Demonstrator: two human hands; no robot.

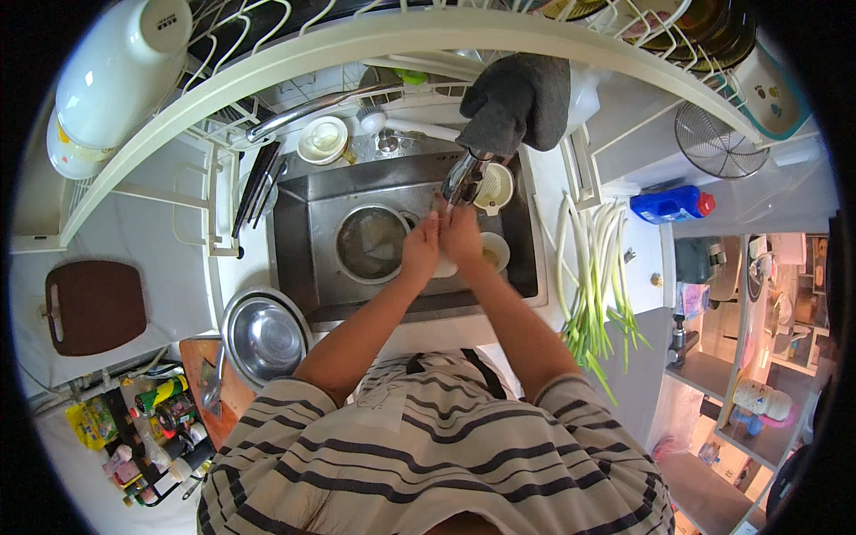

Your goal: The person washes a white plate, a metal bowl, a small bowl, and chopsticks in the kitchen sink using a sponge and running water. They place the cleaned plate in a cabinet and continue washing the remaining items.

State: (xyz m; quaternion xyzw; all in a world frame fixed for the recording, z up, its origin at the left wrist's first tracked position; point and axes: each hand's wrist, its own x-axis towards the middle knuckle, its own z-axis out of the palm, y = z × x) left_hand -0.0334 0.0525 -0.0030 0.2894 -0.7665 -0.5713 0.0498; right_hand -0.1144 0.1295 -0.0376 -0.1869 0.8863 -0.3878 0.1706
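Note:
My left hand (pixel 422 244) and my right hand (pixel 461 234) are close together over the stainless steel sink (pixel 307 261), just below the mouth of the chrome faucet (pixel 460 182). Whether either one holds anything is hidden by the fingers and the spout. To the left of them sits a round metal basin (pixel 372 242) with liquid and pale pieces in it. A cream strainer (pixel 496 188) rests in the sink beyond my right hand. Nearer to me, a small white bowl (pixel 496 249) is partly covered by that hand.
A white wire dish rack (pixel 414 30) arches overhead, and a dark grey cloth (pixel 515 100) drapes the faucet. Scallions (pixel 592 274) and a blue bottle (pixel 669 204) lie at right. Steel bowls (pixel 267 340), a brown cutting board (pixel 97 307) and chopsticks (pixel 255 180) are at left.

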